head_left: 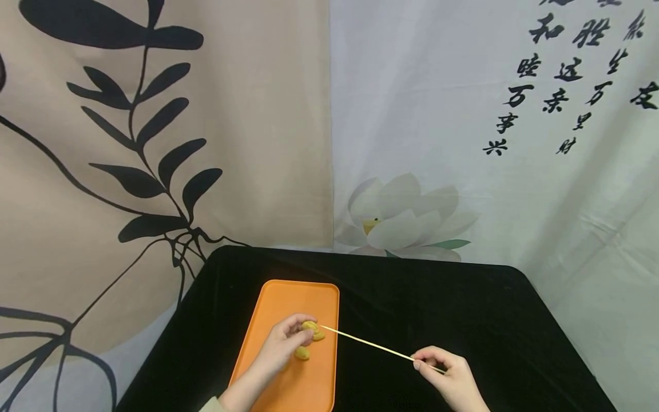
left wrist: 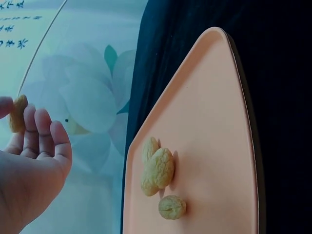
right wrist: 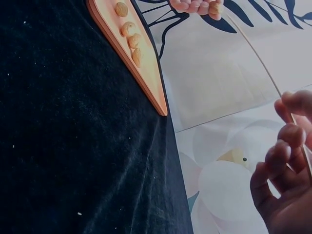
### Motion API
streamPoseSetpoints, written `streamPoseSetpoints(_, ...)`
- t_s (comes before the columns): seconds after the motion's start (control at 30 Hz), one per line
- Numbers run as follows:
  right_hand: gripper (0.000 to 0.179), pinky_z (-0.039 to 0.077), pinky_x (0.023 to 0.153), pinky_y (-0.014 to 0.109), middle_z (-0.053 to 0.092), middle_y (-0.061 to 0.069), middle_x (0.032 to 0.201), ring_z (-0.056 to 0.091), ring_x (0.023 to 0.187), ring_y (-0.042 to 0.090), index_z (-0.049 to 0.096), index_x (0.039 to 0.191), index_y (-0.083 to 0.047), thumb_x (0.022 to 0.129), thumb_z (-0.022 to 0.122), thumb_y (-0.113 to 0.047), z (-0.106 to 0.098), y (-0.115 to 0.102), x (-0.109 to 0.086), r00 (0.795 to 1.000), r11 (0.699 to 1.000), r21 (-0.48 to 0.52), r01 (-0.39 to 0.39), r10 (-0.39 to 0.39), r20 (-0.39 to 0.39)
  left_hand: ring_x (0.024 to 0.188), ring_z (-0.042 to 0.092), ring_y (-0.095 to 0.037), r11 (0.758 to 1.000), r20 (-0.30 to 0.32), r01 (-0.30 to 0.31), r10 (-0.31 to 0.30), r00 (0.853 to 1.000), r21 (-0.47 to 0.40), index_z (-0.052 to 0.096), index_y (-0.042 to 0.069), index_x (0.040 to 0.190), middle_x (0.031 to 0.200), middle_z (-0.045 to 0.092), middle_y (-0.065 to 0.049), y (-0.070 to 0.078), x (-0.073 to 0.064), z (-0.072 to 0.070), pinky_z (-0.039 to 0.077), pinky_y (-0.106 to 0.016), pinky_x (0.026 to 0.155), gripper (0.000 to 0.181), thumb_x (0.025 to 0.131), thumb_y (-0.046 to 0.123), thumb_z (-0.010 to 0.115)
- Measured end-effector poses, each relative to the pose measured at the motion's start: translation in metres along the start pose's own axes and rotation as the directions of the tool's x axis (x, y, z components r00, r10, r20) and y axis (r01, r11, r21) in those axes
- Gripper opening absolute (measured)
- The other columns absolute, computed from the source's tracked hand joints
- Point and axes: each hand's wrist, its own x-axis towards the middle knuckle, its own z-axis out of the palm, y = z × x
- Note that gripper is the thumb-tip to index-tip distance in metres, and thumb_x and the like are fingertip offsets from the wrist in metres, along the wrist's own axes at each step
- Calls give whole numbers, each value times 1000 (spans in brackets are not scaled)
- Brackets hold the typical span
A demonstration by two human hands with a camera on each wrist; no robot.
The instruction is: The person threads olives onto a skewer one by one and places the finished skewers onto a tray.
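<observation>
My left hand (head_left: 282, 344), above the orange tray, pinches a wrinkled yellow-brown puff (left wrist: 17, 114) between thumb and fingertips. A long thin bamboo skewer (head_left: 378, 346) is held near its right end by my right hand (head_left: 449, 372), between thumb and fingers. The skewer slants up to the left, and its far tip is at the puff; whether it touches or has pierced it I cannot tell. More puffs of the same kind lie on the tray (head_left: 298, 294): a cluster (left wrist: 158, 170) and a rounder puff (left wrist: 172, 207) beside it. My left hand partly hides them in the head view.
A black cloth (head_left: 412, 297) covers the table under the tray. Behind it hangs a backdrop (head_left: 278, 114) with dark leaf prints, a pale lotus and black characters. My right hand is over the cloth, right of the tray.
</observation>
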Motion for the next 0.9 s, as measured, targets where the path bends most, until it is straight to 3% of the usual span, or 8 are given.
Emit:
streamPoseSetpoints(0.13,18,41,48,23,59,-11,67,49,57,3,70,83,-17,81,75,-1,1,0,0,1000,1000,-6,-1,1,4,87,62,-20,1000,10,12,-12,1000,-27,60,-1,119,104,67,-14,2,-1,1,54,-27,64,29,94,13,63)
streamPoseSetpoints(0.5,14,41,48,23,58,-12,66,48,56,3,70,84,-13,81,74,0,1,2,-2,1000,1000,-18,-1,1,10,85,61,-19,999,-13,28,-29,1000,-36,61,-1,118,97,66,-6,3,-2,4,54,-27,65,30,95,17,63)
streamPoseSetpoints(0.73,15,41,48,23,56,-11,65,48,56,2,70,84,-13,81,74,0,2,2,-3,1000,1000,6,14,-15,18,89,61,-20,999,9,32,-32,999,-14,61,1,118,105,67,-14,3,-2,4,54,-33,72,30,94,20,64)
streamPoseSetpoints(0.9,19,39,47,21,55,-13,64,45,54,1,70,81,-19,80,75,0,1,0,-4,1000,1000,-15,10,-10,5,84,59,-19,1000,11,20,-20,1000,-4,62,0,115,100,67,-12,-1,-2,6,53,-32,70,28,93,18,65)
